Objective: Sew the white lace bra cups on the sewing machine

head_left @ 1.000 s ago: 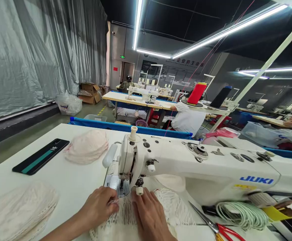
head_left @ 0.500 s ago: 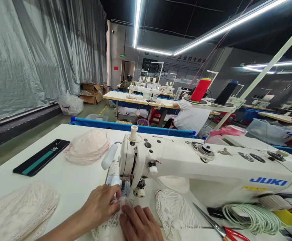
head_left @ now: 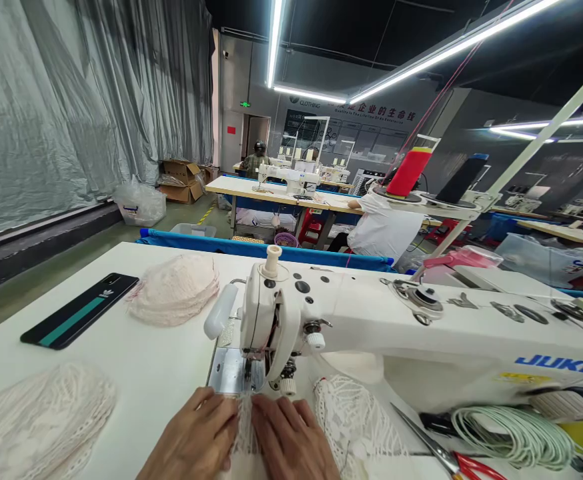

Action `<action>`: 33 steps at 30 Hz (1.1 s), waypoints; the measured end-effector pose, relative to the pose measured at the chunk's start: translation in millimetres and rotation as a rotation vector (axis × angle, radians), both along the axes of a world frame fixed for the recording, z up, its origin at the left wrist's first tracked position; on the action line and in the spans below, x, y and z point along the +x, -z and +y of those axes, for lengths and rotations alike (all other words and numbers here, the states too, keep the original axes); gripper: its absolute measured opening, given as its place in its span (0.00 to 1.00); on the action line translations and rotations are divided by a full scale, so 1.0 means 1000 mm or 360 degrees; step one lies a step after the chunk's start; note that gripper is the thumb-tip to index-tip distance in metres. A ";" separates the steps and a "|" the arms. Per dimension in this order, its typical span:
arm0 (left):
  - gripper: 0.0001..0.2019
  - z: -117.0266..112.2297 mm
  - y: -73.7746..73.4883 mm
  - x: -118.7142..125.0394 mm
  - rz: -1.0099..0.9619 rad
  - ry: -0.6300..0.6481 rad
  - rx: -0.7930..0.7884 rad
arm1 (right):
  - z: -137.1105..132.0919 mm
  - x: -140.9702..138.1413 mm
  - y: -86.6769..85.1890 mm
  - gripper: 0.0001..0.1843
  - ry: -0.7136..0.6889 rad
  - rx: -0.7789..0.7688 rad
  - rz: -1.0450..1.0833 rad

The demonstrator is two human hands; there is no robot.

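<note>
My left hand and my right hand lie side by side at the bottom edge, fingers pressed down on a strip of white lace that shows between them. The lace runs up toward the needle and presser foot of a white JUKI sewing machine. Both hands sit just in front of the metal needle plate. Another lace piece lies to the right of my right hand.
A stack of lace pieces sits at the near left, a pinkish stack farther back, beside a black phone. Red-handled scissors and a coil of green cord lie at the right. A person sits at another sewing table beyond.
Both hands have drawn back toward me with the lace and now lie closer together. The view has shifted slightly left and down.
</note>
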State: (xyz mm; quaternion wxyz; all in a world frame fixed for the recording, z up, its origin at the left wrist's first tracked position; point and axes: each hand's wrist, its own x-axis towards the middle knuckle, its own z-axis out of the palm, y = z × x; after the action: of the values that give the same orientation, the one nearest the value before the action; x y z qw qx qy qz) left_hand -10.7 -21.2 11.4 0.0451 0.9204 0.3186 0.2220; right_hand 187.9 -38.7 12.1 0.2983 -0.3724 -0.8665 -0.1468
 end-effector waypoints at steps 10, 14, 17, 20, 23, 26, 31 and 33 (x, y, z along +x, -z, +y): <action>0.09 0.044 -0.008 0.002 -0.0075 -0.0101 -0.0214 | 0.039 0.009 -0.020 0.15 0.0051 -0.0140 0.0085; 0.07 0.036 -0.011 0.002 -0.0150 -0.0125 -0.0042 | 0.029 0.013 -0.025 0.17 -0.0033 -0.0221 0.0071; 0.09 0.018 -0.015 0.005 -0.0328 -0.0041 0.0161 | 0.015 0.014 -0.022 0.19 -0.0205 -0.0209 0.0073; 0.24 0.005 -0.015 0.008 -0.0485 0.0140 0.0232 | 0.004 0.012 -0.016 0.18 -0.0285 -0.0087 0.0163; 0.24 0.002 -0.009 0.009 -0.0418 0.0116 0.0334 | 0.001 0.009 -0.015 0.16 -0.0278 -0.0068 0.0202; 0.18 0.003 -0.003 0.009 -0.0310 0.0053 0.0389 | 0.002 0.007 -0.018 0.14 -0.0278 -0.0025 0.0234; 0.20 0.004 -0.006 0.007 -0.0383 0.0089 0.0564 | 0.004 0.006 -0.023 0.13 -0.0291 0.0059 0.0240; 0.18 0.004 -0.010 0.008 -0.0394 0.0102 0.0633 | 0.003 0.005 -0.023 0.14 -0.0317 0.0082 0.0238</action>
State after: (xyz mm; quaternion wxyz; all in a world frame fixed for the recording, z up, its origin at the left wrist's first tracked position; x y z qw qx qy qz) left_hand -2.7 -17.5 21.1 -0.0915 0.8866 0.2313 0.3900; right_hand 192.5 -35.5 35.3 0.3846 -0.2867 -0.8705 -0.1105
